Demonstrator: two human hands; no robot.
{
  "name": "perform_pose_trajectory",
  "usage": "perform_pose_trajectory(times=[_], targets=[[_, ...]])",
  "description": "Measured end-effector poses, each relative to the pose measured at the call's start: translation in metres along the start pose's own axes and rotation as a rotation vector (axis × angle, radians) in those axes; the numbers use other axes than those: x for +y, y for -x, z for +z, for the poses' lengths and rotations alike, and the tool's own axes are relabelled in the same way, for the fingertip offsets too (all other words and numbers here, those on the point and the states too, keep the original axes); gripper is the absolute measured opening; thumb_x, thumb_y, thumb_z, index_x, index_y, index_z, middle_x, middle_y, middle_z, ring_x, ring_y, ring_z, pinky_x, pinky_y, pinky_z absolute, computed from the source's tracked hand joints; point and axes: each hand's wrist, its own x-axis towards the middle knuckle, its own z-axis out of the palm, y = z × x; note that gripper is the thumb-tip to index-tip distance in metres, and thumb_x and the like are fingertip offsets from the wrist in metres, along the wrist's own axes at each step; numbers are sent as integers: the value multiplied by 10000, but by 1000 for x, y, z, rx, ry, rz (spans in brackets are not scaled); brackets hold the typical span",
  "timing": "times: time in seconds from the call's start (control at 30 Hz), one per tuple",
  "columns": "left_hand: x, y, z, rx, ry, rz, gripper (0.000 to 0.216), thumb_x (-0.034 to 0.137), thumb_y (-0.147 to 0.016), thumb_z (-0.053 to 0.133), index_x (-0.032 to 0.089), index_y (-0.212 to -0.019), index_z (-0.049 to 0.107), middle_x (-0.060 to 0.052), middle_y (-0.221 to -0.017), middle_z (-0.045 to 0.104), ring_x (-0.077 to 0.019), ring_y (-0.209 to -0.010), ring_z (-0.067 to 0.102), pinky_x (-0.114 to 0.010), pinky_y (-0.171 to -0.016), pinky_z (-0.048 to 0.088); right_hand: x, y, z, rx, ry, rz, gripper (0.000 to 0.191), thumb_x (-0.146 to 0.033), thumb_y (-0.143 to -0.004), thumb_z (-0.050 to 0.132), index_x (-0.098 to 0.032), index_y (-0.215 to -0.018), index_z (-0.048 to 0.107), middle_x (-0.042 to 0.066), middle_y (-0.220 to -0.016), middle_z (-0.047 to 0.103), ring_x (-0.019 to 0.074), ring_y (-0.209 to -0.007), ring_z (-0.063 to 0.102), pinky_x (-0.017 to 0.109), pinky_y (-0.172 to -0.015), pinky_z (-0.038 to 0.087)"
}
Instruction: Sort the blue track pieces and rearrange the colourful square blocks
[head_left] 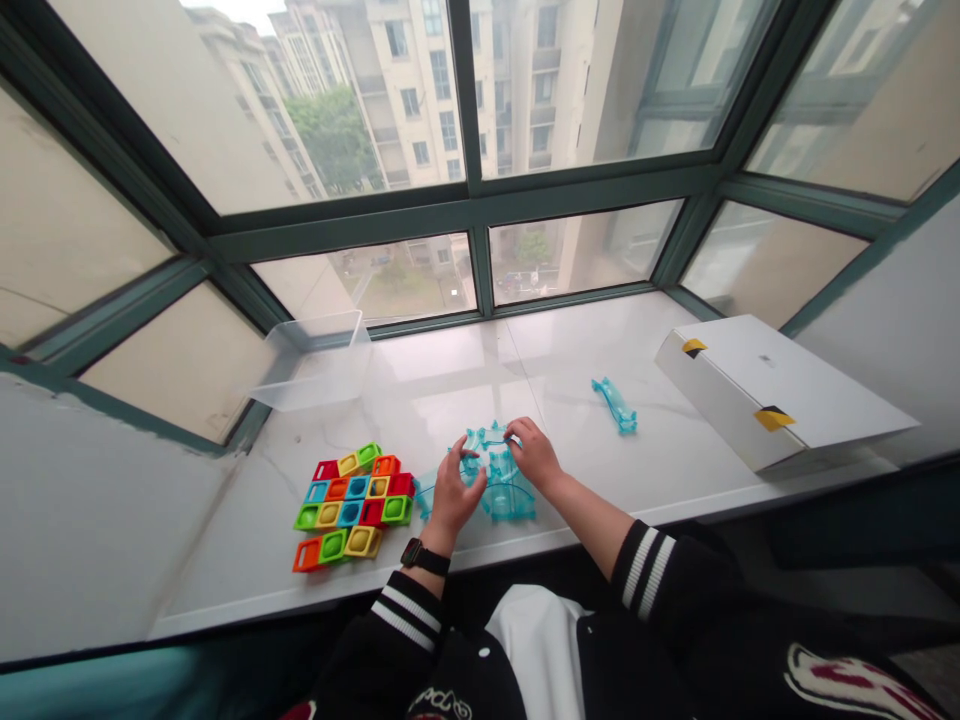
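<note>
Over on the far left of the polished stone sill, a clear plastic tub [311, 362] sits against the window frame, well away from the action. Moving right, a cluster of red, yellow, green and blue plastic blocks [352, 510] lies packed together, and that's a spot to watch: the translucent blue plastic assembly [506, 488] sits just beside it, its left corner almost at the blocks. One careless swing of that corner could knock the cluster out of line.

Now to the hands! The left hand [452, 490], wearing a black wristwatch [424, 557], is partly open, its fingers curved with the tips at the assembly's left side, though how firmly it has hold can't be told from here. The right hand [534, 455] is more closed, its fingertips [511, 432] on the assembly's top edge, apparently pinching it. The thin, clear walls could flex or a joint could pop if the pressure is uneven, and the assembly could skid on that slick stone.

Further right, a loose blue plastic piece [615, 405] lies alone, with a white cardboard box [772, 392] beyond it. A wide elbow could nudge that piece, and its clear plastic could be hard to spot.
</note>
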Motion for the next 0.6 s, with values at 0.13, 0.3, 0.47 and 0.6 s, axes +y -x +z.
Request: perform_pose_trajectory(times=[0.13, 0.3, 0.47, 0.6], targets=[[2, 2, -14, -62, -61, 36, 420, 254, -923, 557, 250, -1340, 603, -71, -1194, 726, -261, -1179, 659, -530, -1217, 357, 10, -7, 1, -60, 17, -20, 321, 18, -844, 514, -242, -938, 678, 59, -1208, 655, 218, -1157, 648, 369, -1008, 525], [-3, 6, -27, -159, -109, -5, 434, 310, -936, 577, 251, -1365, 607, -107, -1332, 671, -289, -1283, 602, -527, -1184, 390, 13, -8, 7, -184, 25, -62, 445, 81, -768, 462, -245, -957, 699, 35, -1185, 680, 197, -1124, 653, 342, -1000, 523], [-8, 12, -46, -222, -118, -23, 558, 455, -968, 633, 254, -1478, 524, -132, -1427, 621, -299, -1353, 573, -516, -1184, 412, 23, -11, -17, -127, 67, -120, 403, 19, -810, 495, -227, -1041, 715, 66, -1129, 699, 231, -1121, 630, 381, -1055, 486], [-13, 19, -72, -232, -172, 0, 612, 451, -912, 720, 252, -1456, 522, -134, -1447, 601, -316, -1370, 565, -510, -1178, 438, 59, -22, -76, 87, 285, 36, 337, -71, -867, 541, -202, -1123, 718, 112, -1196, 683, 281, -1199, 578, 445, -1137, 410]])
